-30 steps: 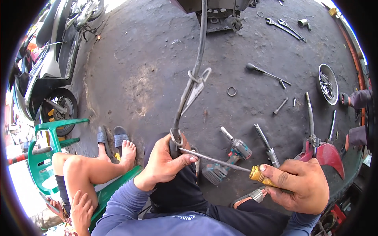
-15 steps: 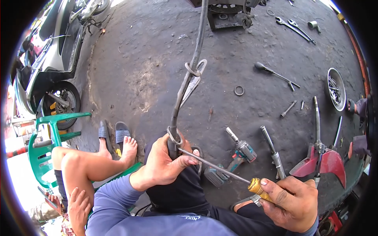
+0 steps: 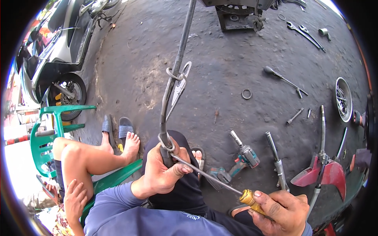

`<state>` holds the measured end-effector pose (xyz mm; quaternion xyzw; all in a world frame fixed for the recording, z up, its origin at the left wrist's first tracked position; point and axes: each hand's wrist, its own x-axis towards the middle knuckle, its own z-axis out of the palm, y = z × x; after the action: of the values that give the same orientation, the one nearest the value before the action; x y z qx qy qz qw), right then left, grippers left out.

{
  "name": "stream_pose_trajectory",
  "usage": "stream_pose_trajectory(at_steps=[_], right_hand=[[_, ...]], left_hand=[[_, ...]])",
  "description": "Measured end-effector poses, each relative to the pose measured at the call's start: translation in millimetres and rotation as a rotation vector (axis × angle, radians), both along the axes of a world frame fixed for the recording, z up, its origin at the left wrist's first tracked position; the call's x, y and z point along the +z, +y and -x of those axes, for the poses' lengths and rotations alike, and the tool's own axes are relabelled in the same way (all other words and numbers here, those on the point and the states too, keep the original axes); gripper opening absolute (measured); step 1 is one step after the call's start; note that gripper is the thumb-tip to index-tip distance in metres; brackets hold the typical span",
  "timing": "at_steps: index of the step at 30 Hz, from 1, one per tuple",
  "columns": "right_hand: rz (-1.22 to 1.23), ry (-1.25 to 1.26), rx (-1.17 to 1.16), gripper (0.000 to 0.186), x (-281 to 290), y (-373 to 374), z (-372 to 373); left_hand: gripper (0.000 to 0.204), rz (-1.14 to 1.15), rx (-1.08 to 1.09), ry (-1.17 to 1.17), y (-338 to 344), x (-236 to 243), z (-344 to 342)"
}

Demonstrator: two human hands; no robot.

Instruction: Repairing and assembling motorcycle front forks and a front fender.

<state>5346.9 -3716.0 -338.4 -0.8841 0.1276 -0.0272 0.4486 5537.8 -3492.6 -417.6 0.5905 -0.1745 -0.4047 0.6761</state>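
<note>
A long, slightly bent dark tube (image 3: 180, 51) rises from my lap toward the top of the view. My left hand (image 3: 157, 175) wraps round its lower end, just below a wire loop (image 3: 165, 142). Farther up sits a second wire loop with a flat metal bracket (image 3: 180, 87). In my right hand (image 3: 281, 212) is a screwdriver (image 3: 210, 175) with a yellow handle. Its shaft slants up to the left, and its tip lies at the lower loop by my left thumb; the exact contact is hidden.
On the dark ground lie a cordless impact wrench (image 3: 238, 163), a fork leg (image 3: 277, 161), a red fender (image 3: 305, 176), a ring (image 3: 246, 94), wrenches (image 3: 305, 36) and a bowl of bolts (image 3: 338, 112). Left, a person (image 3: 76, 161) sits near a green chair (image 3: 59, 118) and a scooter (image 3: 51, 67).
The tube and both hands have shifted a little left in view, and the ground items have slid right and down. The screwdriver stays at the lower loop.
</note>
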Motion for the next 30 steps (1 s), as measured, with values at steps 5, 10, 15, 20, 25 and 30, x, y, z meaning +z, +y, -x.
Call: stream_pose_trajectory(at_steps=[5,10,15,20,25,30], right_hand=[[0.038,-0.014,-0.033,0.046,0,3,0],[-0.038,-0.017,-0.077,0.046,-15,12,3],[0.019,-0.084,-0.049,0.048,-32,10,11],[-0.008,0.001,0.005,0.047,-1,-14,-2],[0.043,0.013,0.058,0.047,18,-24,-5],[0.154,-0.110,0.038,0.050,7,-15,7]], left_hand=[[0.045,-0.010,0.101,0.039,-5,-4,7],[0.038,-0.056,0.082,0.072,-2,-3,3],[0.034,-0.031,0.070,0.105,-4,0,4],[0.035,0.092,0.065,0.190,-14,2,0],[0.037,0.082,-0.025,0.172,-10,1,-5],[0.046,0.093,0.004,0.136,-9,3,-1]])
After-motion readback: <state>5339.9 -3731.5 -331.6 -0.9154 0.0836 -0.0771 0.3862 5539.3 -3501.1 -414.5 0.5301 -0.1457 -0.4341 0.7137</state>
